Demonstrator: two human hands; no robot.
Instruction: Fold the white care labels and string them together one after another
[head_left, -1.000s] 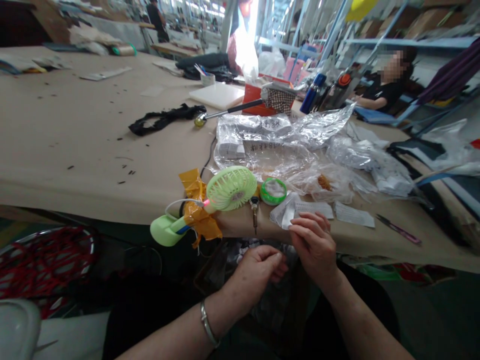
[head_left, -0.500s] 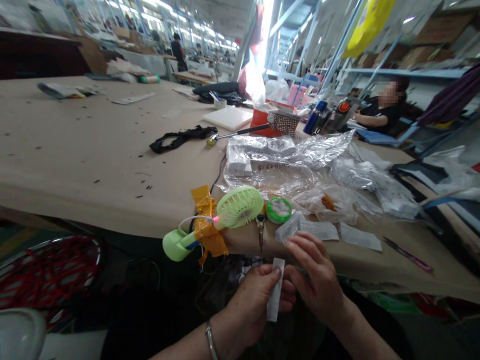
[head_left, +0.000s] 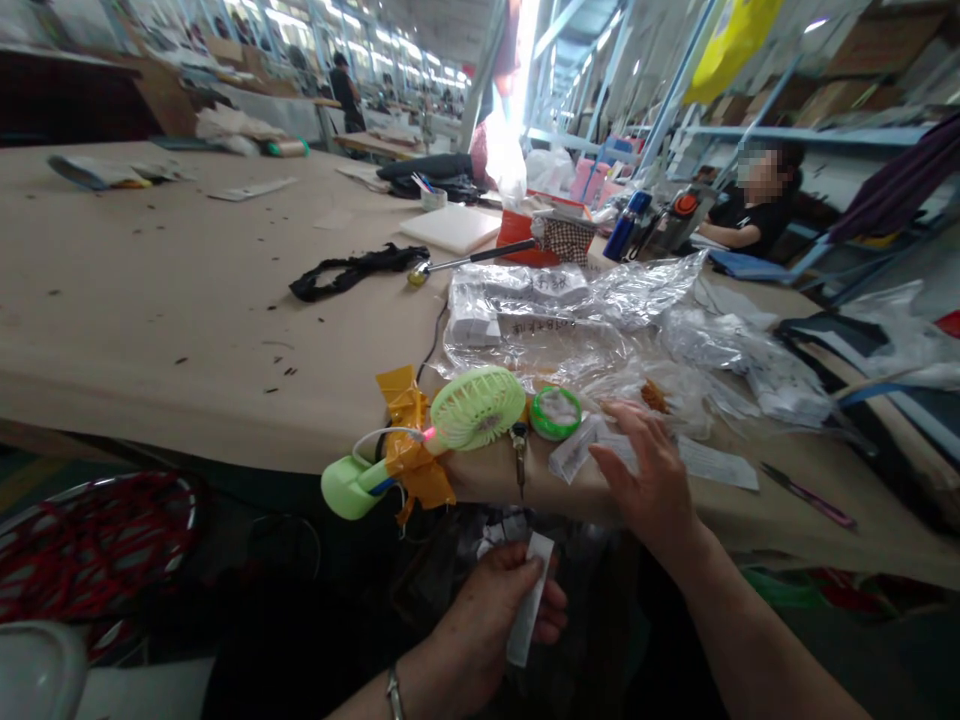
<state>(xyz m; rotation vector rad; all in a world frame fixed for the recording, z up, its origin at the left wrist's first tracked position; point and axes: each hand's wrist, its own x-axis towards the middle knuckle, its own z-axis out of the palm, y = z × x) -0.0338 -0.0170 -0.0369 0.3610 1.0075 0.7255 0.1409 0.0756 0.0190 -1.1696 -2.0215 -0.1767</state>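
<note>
I see my left hand (head_left: pixel 484 610) pinching a white strip (head_left: pixel 529 605), my right hand (head_left: pixel 651 480) spread over paper slips (head_left: pixel 716 465) on the worktop (head_left: pixel 172 300).

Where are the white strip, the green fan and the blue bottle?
White strip (head_left: pixel 527 610): head view, on its lower half.
Green fan (head_left: pixel 477 408): head view, on its round grille.
Blue bottle (head_left: pixel 626 230): head view, on its body.

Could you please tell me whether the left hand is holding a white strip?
Yes, the left hand grips a white strip between its thumb and fingers.
</note>
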